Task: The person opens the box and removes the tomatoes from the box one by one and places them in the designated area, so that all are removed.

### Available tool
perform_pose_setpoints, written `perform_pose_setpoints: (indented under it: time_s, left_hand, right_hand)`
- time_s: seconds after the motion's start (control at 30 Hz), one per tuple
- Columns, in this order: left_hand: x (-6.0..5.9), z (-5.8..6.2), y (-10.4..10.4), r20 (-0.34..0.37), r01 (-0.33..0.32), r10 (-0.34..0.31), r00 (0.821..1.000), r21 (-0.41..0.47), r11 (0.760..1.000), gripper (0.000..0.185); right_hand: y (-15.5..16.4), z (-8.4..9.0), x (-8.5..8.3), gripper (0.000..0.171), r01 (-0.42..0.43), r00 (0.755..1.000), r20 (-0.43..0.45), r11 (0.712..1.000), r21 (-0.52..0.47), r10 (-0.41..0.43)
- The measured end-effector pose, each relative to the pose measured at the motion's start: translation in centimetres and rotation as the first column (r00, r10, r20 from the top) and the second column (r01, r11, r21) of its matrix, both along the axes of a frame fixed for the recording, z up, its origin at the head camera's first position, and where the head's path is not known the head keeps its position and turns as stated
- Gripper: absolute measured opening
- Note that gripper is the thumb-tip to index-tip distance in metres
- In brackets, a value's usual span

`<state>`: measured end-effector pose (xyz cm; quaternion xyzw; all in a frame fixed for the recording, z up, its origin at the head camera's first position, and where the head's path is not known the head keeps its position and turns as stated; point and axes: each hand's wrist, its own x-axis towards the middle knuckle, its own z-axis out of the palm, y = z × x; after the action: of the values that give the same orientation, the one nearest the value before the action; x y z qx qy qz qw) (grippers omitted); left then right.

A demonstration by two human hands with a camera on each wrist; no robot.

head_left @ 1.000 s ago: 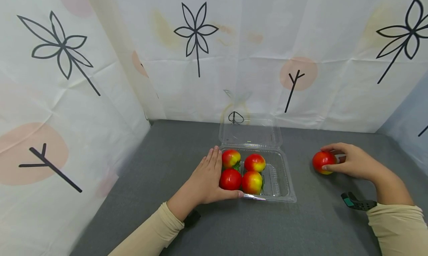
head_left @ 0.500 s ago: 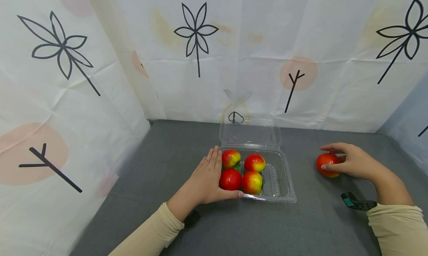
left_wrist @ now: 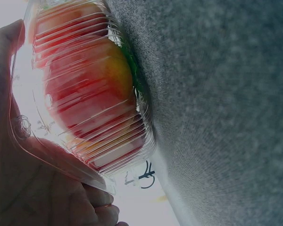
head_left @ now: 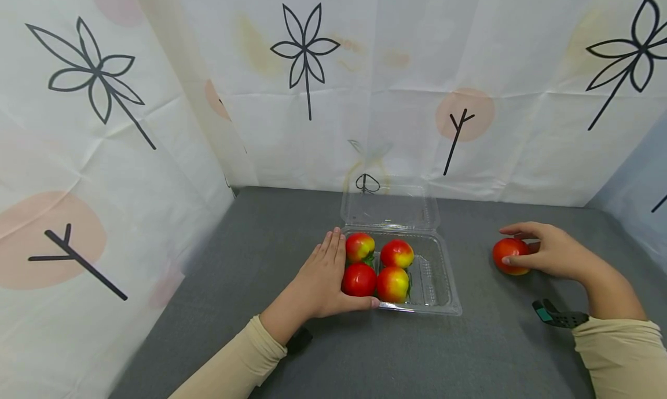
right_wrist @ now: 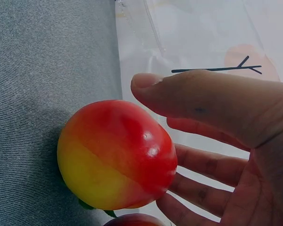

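1. The patterned white curtain [head_left: 365, 86] stands behind and to the left of the scene, printed with dark leaf outlines and pale orange discs.
2. The grey table [head_left: 260, 242] carries everything else.
3. The clear plastic clamshell box [head_left: 435, 283] sits near the middle of the table with its lid [head_left: 391, 205] thrown back toward the curtain. Its right part is bare.
4. The left hand [head_left: 323, 274] lies against the box's left wall, fingers straight and together, thumb along the front edge. It presses the box and grips nothing. In the left wrist view the palm [left_wrist: 9, 188] sits flat on the ribbed wall, with red and yellow fruit showing through the plastic.
5. The right hand [head_left: 547, 251] is well to the right of the box, cupped around a loose peach [head_left: 510, 255] that rests on the table. The thumb reaches over the far side and the fingers come round the near side. In the right wrist view the thumb [right_wrist: 203, 99] arches just over the peach [right_wrist: 115, 155]. The fingers lie loosely spread behind it, so the hold is loose rather than tight.
6. Four peaches [head_left: 377, 266], red fading to yellow, fill the left half of the box in two rows of two, touching one another.
7. A small black and teal clip [head_left: 557, 317] lies by the right sleeve.
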<state>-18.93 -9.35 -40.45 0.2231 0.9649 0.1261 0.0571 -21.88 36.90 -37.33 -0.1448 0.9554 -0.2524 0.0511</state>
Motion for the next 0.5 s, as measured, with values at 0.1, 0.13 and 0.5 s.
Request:
perform_pose_setpoints:
  time_s: [0.1,0.13,0.5]
  left_hand:
    - [0.0,0.05,0.02,0.004,-0.001,0.001,1.0,0.0,1.0,0.132]
    - [0.0,0.06,0.03,0.005,-0.001,0.001,1.0,0.0,1.0,0.132]
    - [0.01,0.0,0.02,-0.002,0.0,0.0,1.0,0.001,1.0,0.132]
  right_hand:
    - [0.01,0.08,0.02,0.062,0.003,1.0,-0.008,1.0,0.006,-0.003]
    - [0.0,0.12,0.03,0.062,0.006,1.0,-0.011,1.0,0.009,-0.006]
    - [-0.45,0.42,0.5,0.059,0.02,0.997,-0.068,1.0,0.004,-0.02]
